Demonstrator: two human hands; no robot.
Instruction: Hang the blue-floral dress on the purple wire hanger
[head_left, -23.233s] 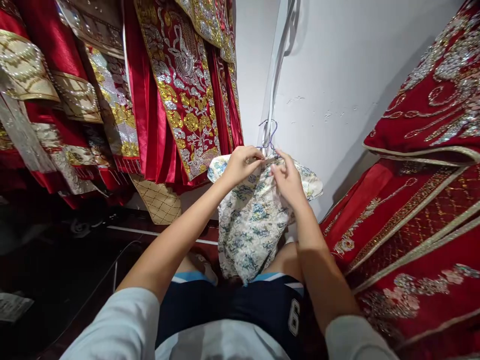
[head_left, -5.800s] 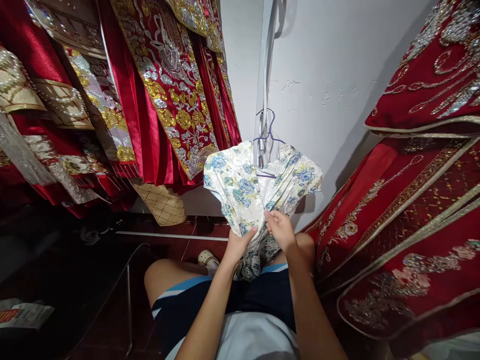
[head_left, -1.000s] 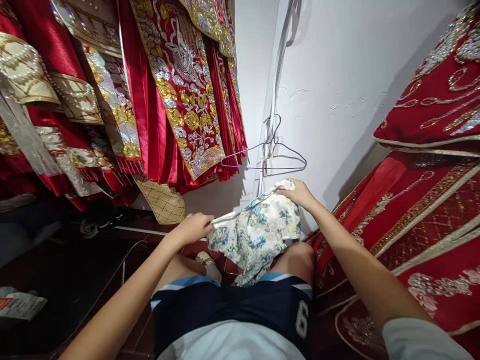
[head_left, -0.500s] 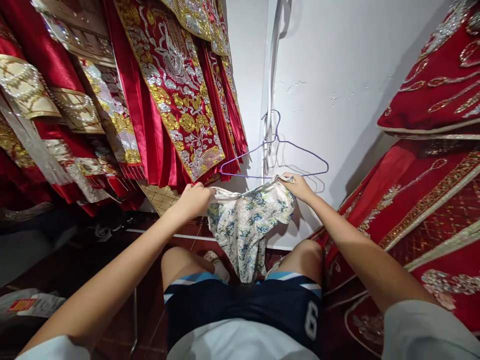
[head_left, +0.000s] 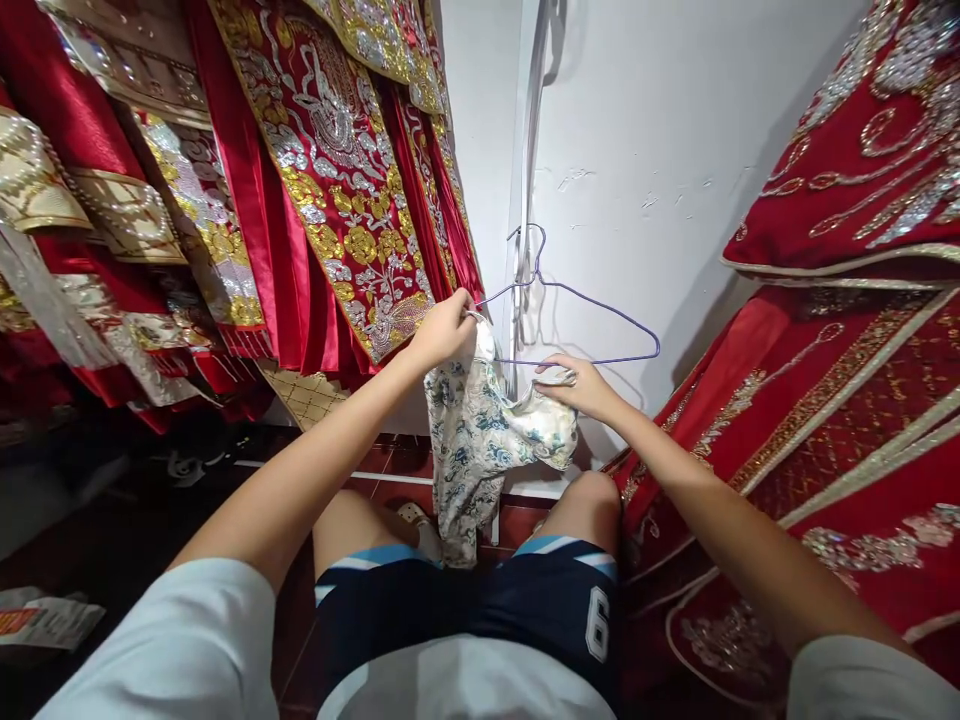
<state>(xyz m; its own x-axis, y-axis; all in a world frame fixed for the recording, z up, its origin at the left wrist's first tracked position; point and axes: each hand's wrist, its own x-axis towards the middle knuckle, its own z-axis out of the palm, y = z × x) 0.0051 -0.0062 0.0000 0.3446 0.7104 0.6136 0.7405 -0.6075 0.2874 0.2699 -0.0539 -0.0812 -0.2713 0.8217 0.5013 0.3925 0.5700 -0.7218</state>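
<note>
A white floral top (head_left: 480, 440) with blue and green print hangs from both my hands in front of my knees. My left hand (head_left: 446, 330) is closed on its upper left edge, right at the left end of a thin purple hanger (head_left: 607, 304). That end of the hanger is hidden behind my fingers and the cloth. Just below the hanger's bottom bar, my right hand (head_left: 583, 387) pinches the top's neckline on the other side. The hanger's right end sticks out bare beyond my right hand, and its hook is up against a white upright pole (head_left: 527, 130).
Red embroidered costumes (head_left: 337, 200) with gold and silver work hang at the left. More red beaded garments (head_left: 840, 370) fill the right side. Behind the hanger stands a white wall (head_left: 637, 120). A plastic-wrapped packet (head_left: 45, 620) lies at the lower left.
My left hand has moved up and right, bringing the top's left side onto the hanger's left end. My right hand has shifted slightly down and still grips the cloth.
</note>
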